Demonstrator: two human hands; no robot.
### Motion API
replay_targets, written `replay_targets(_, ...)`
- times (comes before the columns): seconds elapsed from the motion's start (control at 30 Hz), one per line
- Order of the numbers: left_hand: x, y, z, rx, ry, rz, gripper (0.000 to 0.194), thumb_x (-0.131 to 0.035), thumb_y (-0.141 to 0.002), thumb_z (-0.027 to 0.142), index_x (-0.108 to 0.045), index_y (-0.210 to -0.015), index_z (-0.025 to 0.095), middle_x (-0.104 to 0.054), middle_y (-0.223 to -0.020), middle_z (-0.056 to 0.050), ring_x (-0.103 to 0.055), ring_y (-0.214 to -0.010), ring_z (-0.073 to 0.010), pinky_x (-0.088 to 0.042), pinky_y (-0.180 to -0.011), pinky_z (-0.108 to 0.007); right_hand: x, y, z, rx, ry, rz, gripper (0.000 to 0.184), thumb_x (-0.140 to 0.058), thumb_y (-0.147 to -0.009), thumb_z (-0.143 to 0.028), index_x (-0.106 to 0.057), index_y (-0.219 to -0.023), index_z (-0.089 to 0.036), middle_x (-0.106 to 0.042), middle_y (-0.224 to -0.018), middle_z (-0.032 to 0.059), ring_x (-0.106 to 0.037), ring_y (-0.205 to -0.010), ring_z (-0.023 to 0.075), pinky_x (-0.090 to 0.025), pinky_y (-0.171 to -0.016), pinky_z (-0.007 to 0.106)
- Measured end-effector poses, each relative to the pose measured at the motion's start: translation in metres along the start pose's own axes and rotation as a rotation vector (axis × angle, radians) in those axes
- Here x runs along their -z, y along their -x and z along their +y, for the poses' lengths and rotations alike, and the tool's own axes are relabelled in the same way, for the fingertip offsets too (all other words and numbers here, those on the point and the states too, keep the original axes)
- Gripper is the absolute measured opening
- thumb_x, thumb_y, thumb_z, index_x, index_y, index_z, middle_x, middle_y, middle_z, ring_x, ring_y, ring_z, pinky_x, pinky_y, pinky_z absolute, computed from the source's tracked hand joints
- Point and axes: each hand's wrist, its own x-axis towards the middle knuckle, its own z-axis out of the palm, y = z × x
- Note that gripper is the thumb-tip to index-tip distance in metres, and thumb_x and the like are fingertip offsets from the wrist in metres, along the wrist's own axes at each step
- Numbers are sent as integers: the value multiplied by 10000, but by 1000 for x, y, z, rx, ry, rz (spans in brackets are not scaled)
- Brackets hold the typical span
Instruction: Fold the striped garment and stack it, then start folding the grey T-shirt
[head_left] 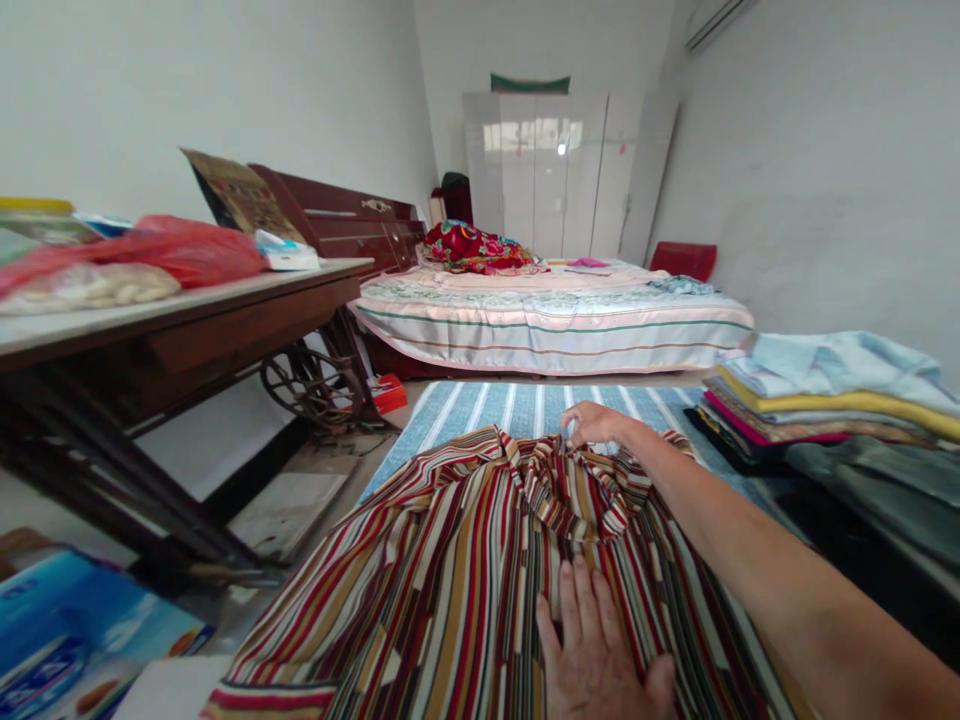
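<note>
A striped shirt (450, 570) in red, tan, white and dark tones lies spread on a blue-and-white striped sheet (457, 408), its collar (559, 512) toward the far side. The left hand (589, 645) rests palm down on the near middle of the shirt, below the collar; its grip is spread flat, the fingers slightly apart and the thumb out to the right. The right hand (594, 424) reaches from the right to the far edge of the shirt, just beyond the collar, with its fingers bent downward; I cannot tell whether its grip is pinching the cloth.

On the right, a stack of folded clothes (832, 405) lies on the sheet, with light blue and yellow pieces uppermost, and dark grey clothing (892, 500) lies nearer. On the left stands a table (292, 280) with a red plastic bag (195, 252) on top and a spoked wheel (300, 385) below. A blue box (90, 630) is at the near left. Farther off, a bed (570, 332) has a red floral blanket (472, 248) bunched on it, and a white wardrobe (551, 180) stands behind.
</note>
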Motion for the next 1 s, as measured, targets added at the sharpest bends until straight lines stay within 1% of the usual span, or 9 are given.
replay_targets(0.13, 3, 0, 1, 7, 6, -10, 734, -439, -777, 609, -440, -1355, 158, -333, -1461, -122, -255, -1353, -363, -172, -1088, -576, -8, 68, -34, 176, 33, -42, 375, -717, -670, -369, -679, -1007, -209, -678, -868, 0, -611, -790, 159, -437, -664, 236)
replay_targets(0.2, 5, 0, 2, 21, 6, -34, 721, -431, -783, 588, -436, -1358, 153, -335, -1460, -119, -251, -1357, -349, -161, -1098, -565, -24, 100, -52, 305, 321, -65, 350, -724, -634, -370, -701, -948, -216, -686, -901, 36, -613, -875, 219, -440, -692, 281)
replay_targets(0.3, 7, 1, 2, 30, 12, -34, 715, -426, -788, 572, -422, -1366, 151, -328, -1462, -116, -252, -1361, -333, -151, -1106, -553, -38, 115, -67, 198, 608, -125, 117, -657, -679, -218, -721, -767, -176, -700, -821, 93, -642, -843, 242, -445, -664, 284)
replay_targets(0.4, 6, 2, 2, 17, 0, -8, 717, -435, -786, 591, -438, -1356, 156, -319, -1466, -119, -248, -1361, -342, -158, -1101, -558, -18, 87, -60, 73, 639, -18, 160, -587, -720, -134, -718, -803, -171, -703, -867, 120, -653, -849, 236, -449, -672, 274)
replay_targets(0.53, 4, 1, 1, -4, 6, 19, 720, -425, -783, 608, -445, -1349, 164, -326, -1461, -116, -268, -1352, -348, -164, -1087, -578, 25, 33, -34, -110, 646, 237, 306, -452, -813, -113, -658, -1040, -133, -655, -1055, 183, -612, -992, 259, -443, -776, 313)
replay_targets(0.6, 2, 1, 1, 9, 15, 17, 728, -417, -776, 615, -456, -1343, 160, -324, -1460, -112, -277, -1349, -346, -162, -1088, -580, 33, 17, -27, -167, 635, 323, 344, -433, -820, -103, -605, -1118, -104, -632, -1095, 199, -585, -1039, 267, -429, -820, 330)
replay_targets(0.73, 0, 0, 2, 32, 34, 1, 734, -420, -766, 615, -463, -1338, 155, -313, -1462, -103, -273, -1353, -337, -173, -1091, -575, 11, 7, -33, -125, 611, 394, 337, -410, -864, -132, -546, -1171, -106, -587, -1166, 193, -513, -1134, 266, -376, -916, 355)
replay_targets(0.87, 0, 2, 3, 24, 42, 8, 742, -424, -767, 634, -459, -1339, 163, -293, -1468, -106, -272, -1353, -337, -165, -1093, -579, -26, 0, -46, -20, 568, 269, 257, -443, -921, -246, -572, -1119, -144, -626, -1058, 122, -573, -1020, 215, -427, -880, 360)
replay_targets(1.0, 1, 2, 4, 32, 32, -8, 765, -409, -768, 670, -453, -1343, 167, -280, -1476, -110, -262, -1358, -337, -158, -1098, -575, -47, -10, -40, -37, 524, 158, 284, -536, -895, -370, -582, -1069, -150, -606, -1055, 58, -595, -916, 175, -494, -806, 388)
